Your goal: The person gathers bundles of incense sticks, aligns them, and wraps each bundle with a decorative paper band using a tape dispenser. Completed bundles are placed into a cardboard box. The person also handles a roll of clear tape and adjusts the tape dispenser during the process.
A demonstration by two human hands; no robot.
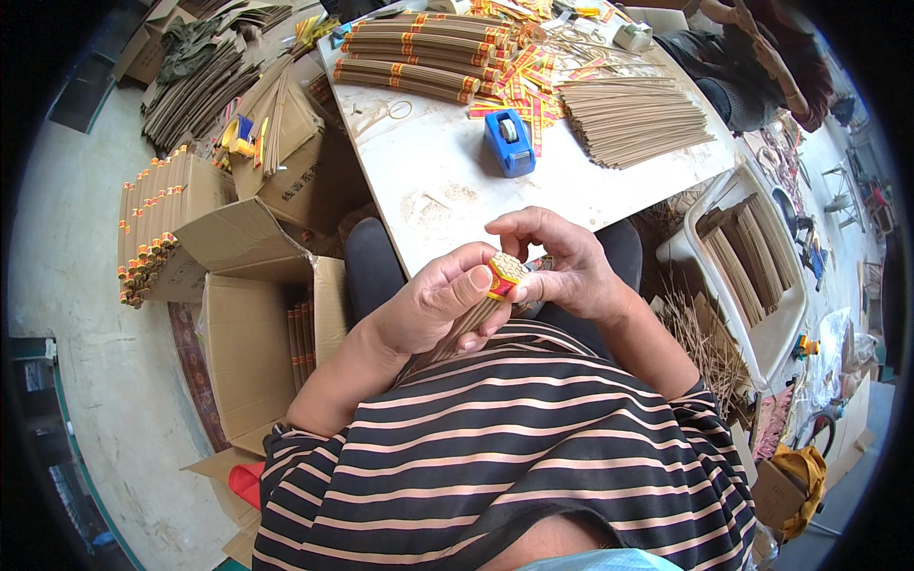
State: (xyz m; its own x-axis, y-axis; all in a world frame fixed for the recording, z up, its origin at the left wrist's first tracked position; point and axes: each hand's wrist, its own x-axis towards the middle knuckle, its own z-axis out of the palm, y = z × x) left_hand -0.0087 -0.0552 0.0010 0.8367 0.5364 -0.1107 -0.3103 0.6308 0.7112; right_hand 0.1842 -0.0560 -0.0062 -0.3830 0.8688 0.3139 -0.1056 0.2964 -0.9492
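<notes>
My left hand (433, 300) is closed around a bundle of thin brown incense sticks (440, 350), held tilted in front of my striped shirt. A red and yellow paper band (503, 276) wraps the bundle's upper end, where the pale stick tips show. My right hand (569, 266) is at that end, its thumb against the band and its index finger arched above, clear of the tips. The lower fingers of my right hand are partly hidden. On the white table ahead stands a blue tape dispenser (510, 143).
Banded bundles (409, 71), loose paper bands (533, 81) and loose sticks (636, 119) lie on the table (428, 181). At left are an open cardboard box (252, 347) and stacked bundles (152, 224). A white tub (690, 243) of sticks stands right; another person (743, 71) sits far right.
</notes>
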